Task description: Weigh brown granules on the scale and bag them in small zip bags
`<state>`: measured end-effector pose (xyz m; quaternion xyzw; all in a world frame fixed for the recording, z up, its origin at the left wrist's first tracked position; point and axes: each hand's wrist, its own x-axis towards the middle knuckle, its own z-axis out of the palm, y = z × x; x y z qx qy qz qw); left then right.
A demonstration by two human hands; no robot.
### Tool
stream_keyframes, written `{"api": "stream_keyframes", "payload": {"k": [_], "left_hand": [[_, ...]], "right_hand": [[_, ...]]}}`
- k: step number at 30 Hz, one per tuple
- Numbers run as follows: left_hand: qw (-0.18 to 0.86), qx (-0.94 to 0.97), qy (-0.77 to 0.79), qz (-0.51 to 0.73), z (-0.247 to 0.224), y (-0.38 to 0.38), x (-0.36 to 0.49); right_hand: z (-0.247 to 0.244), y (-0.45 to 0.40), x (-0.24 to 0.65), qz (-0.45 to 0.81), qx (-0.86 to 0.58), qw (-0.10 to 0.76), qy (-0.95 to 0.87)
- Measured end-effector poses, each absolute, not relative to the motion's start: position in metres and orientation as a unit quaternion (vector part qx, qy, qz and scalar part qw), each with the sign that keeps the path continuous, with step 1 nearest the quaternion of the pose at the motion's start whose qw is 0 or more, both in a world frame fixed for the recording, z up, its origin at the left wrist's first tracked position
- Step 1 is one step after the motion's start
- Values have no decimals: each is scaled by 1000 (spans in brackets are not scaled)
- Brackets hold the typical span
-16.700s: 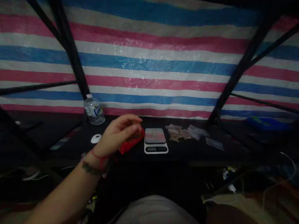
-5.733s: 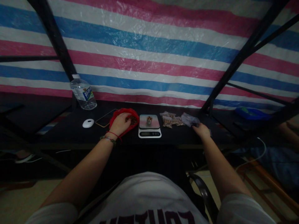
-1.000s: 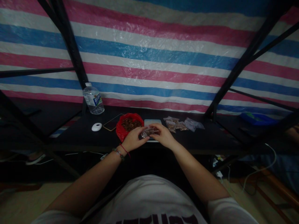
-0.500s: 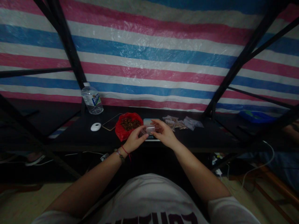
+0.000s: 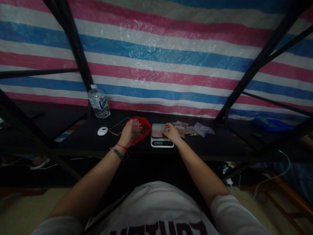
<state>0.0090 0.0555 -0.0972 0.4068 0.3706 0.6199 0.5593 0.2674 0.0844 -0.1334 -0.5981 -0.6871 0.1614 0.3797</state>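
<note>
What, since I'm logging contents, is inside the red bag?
Small brown pieces show in the right part of the red bag. The left hand, with a clear bag, covers the left part; anything beneath the top layer is hidden.

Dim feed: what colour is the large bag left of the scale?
The bag is red; head view.

No word reads for certain: the bottle (image 5: 98, 106) has white lettering on a blue label (image 5: 103, 102), too small; the shirt's (image 5: 156, 202) large dark letters (image 5: 161, 227) are cut off; the scale's (image 5: 160, 138) display (image 5: 157, 143) is illegible
</note>
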Motion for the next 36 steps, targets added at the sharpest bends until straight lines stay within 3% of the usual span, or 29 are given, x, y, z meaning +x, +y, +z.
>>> {"api": "stream_keyframes", "payload": {"k": [3, 7, 9, 16, 22, 27, 36], "left_hand": [[545, 369, 360, 661, -86, 62, -12], [518, 350, 364, 691, -80, 67, -34], [504, 353, 371, 696, -82, 69, -36], [469, 391, 377, 696, -93, 67, -27], [463, 413, 380, 686, -96, 70, -27], [467, 409, 386, 682, -97, 71, -28], [437, 436, 437, 654, -103, 76, -40]], "right_hand": [[-128, 90, 267, 123, -595, 357, -710], [-98, 98, 250, 16, -557, 387, -735], [-81, 104, 230, 33, -528, 363, -767], [-74, 132, 137, 168, -335, 87, -923], [-92, 148, 103, 145, -375, -45, -915], [-91, 154, 103, 104, -397, -63, -910], [-83, 152, 112, 110, -424, -3, -899]]}}
